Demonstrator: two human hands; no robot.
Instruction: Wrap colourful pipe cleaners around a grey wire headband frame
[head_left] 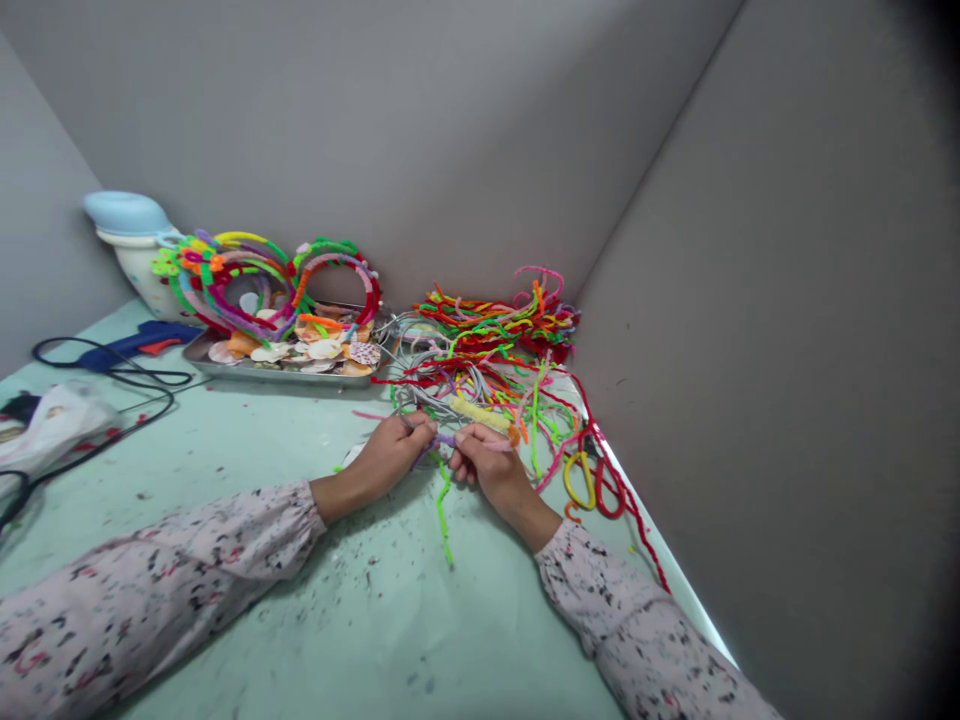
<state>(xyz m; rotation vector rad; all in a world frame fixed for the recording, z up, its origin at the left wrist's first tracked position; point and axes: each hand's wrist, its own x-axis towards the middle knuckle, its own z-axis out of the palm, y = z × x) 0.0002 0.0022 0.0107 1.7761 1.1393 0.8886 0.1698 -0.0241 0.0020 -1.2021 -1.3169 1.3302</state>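
My left hand [394, 455] is closed, its thumb and fingers pinching a purple pipe cleaner [445, 440]. A short stretch of it runs across to my right hand [491, 470], whose fingers are pinched on it too. A pale pink fuzzy piece lies along the right hand, with an orange-brown tip at its end; whether it joins the purple one I cannot tell. Just beyond the hands is a thick yellow fuzzy strip [480, 413]. Below them a bright green pipe cleaner [444, 515] hangs or lies toward me.
Behind the hands lies a tangled heap of colored pipe cleaners [495, 325] and grey headbands. Scissors [579, 482] sit at the right edge. Wrapped headbands [337, 250] stand on a metal tray [285, 374] of shells. A lidded bottle [139, 260] and black cable [161, 378] are left.
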